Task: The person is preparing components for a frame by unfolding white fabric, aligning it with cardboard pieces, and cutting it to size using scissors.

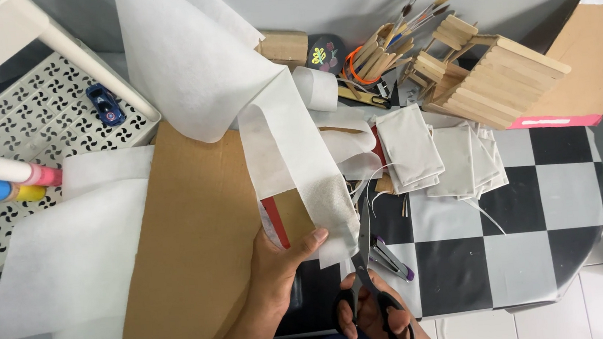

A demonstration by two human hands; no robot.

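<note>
The left hand (281,266) pinches the lower end of a long strip of thin white fabric (293,156) between thumb and fingers, thumb on top, holding it just above a large sheet of brown cardboard (191,237) that lies across the worktop (538,214), which is covered in a black-and-white chequered pattern. The strip runs up and away from the hand toward the top of the view, where it widens into a broad fold. The right hand (372,316) has its fingers closed through the black loops of a pair of scissors (366,273); the blades point upward and meet the right edge of the strip just beside the left thumb. A small purple-tipped tool (391,260) lies on the worktop just right of the blades. Further back sits a pile of small white fabric pouches (435,154), and behind it a model built of wooden craft sticks (490,77), next to a bundle of paintbrushes and sticks (392,38). To the left, a white perforated plastic rack (36,127) carries a small blue toy car (104,104) and coloured tubes (1,181).
</note>
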